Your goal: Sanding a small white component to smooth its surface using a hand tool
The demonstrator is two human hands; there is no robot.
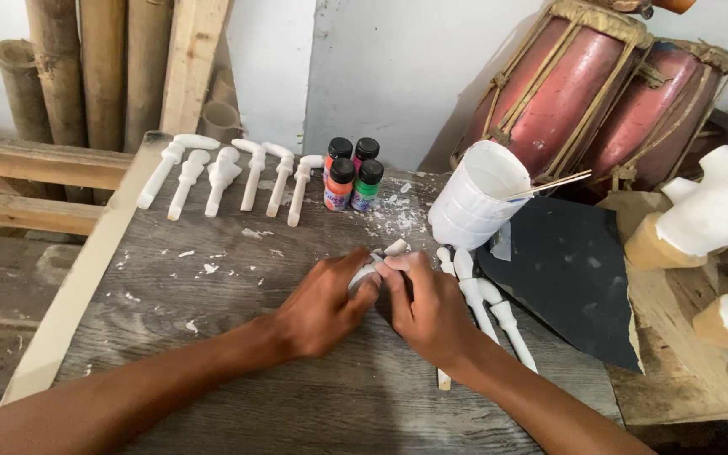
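Both my hands meet over the middle of a grey wooden table. My left hand and my right hand together grip one small white carved peg; only its ends show between my fingers. Several more white pegs lie just right of my right hand. A row of several white pegs lies at the far left of the table.
Small paint bottles with black caps stand at the back centre. A white cup holding a thin stick leans beside a dark sheet. Two red drums, bamboo poles and white-painted wooden figures surround the table.
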